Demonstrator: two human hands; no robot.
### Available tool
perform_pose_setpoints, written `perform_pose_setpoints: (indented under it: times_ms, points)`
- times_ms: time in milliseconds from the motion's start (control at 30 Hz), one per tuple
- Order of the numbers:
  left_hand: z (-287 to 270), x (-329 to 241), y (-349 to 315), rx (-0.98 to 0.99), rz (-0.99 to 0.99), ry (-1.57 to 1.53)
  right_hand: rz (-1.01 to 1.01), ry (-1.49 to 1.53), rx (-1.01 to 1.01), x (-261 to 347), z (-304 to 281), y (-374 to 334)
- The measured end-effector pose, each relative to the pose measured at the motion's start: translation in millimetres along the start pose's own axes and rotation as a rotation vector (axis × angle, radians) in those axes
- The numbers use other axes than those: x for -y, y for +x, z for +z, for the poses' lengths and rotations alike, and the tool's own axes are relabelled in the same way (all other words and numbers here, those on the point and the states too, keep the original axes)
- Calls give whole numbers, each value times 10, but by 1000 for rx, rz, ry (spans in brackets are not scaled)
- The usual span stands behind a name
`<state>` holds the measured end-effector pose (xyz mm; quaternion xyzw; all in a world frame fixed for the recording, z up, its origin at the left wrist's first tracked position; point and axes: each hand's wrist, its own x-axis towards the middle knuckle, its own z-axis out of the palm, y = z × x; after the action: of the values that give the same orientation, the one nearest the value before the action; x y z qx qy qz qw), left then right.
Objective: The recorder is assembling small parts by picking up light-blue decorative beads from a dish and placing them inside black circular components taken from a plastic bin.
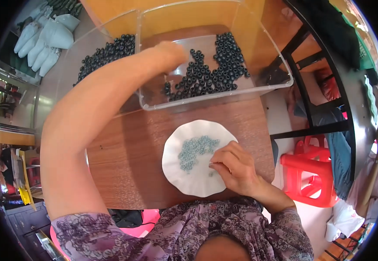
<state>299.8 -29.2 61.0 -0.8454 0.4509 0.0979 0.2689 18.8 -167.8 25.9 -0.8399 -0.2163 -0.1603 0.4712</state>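
Observation:
My left hand (173,54) reaches far forward into a clear plastic bin (210,96), over the left side of its dark round beads (204,78). Its fingers are blurred and turned away, so their hold does not show. Close to me, a white plate with a wavy rim (173,174) carries a heap of small pale blue-green beads (195,150). Over the plate's right part is my right hand (237,167), thumb and fingertips pinched together. Whatever sits in that pinch is too small to name. A few tiny beads lie on the plate just below it.
A second clear bin with dark beads (110,52) adjoins on the left, beneath my left forearm. Both stand on a brown wooden table (128,174). White filled bags (47,39) lie at the far left. To the right are a red plastic stool (308,174) and a seated person (371,187).

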Motion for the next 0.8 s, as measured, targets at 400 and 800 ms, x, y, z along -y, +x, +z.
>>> perform_pose_setpoints:
  times_ms: [400,800]
  points:
    - [446,2,255,26,86,-66,57,81,-112,-52,-253,-109]
    - [-498,-237,-933,-558,-6,-1308,48,43,-126,123,-203,-203]
